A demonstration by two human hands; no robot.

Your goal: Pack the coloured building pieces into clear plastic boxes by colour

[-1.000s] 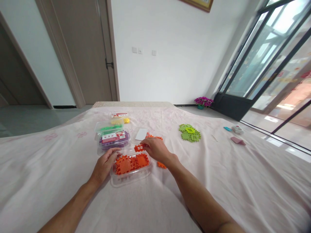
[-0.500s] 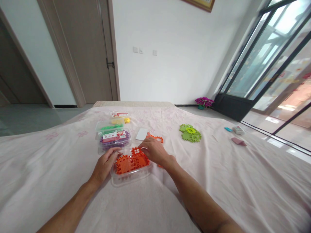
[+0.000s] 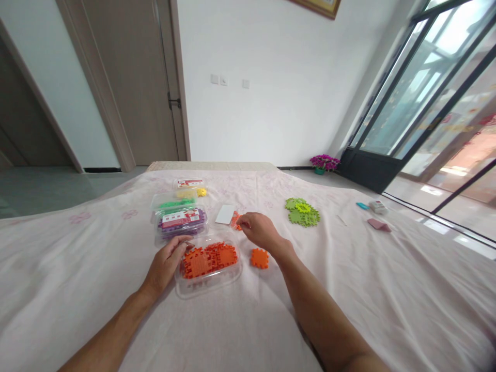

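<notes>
My left hand grips the left rim of a clear plastic box, fingers bent over its far left corner. Orange interlocking tiles with toothed edges fill the box. My right hand is past the box's far right corner, fingers pinched at a small orange window-patterned tile low over the cloth. The hand hides part of the orange there. A loose square orange tile lies on the cloth right of the box, below my right wrist. Beside the pinched fingers is a white card.
Behind my left hand stand clear boxes of purple tiles, green tiles and yellow tiles. Joined green tiles lie to the right. Farther right are a pink piece, a blue item and a white object.
My right hand has moved from the box to the right and away from me, and the window-patterned tile has left the box. The loose square tile is now uncovered. My left hand stays.
</notes>
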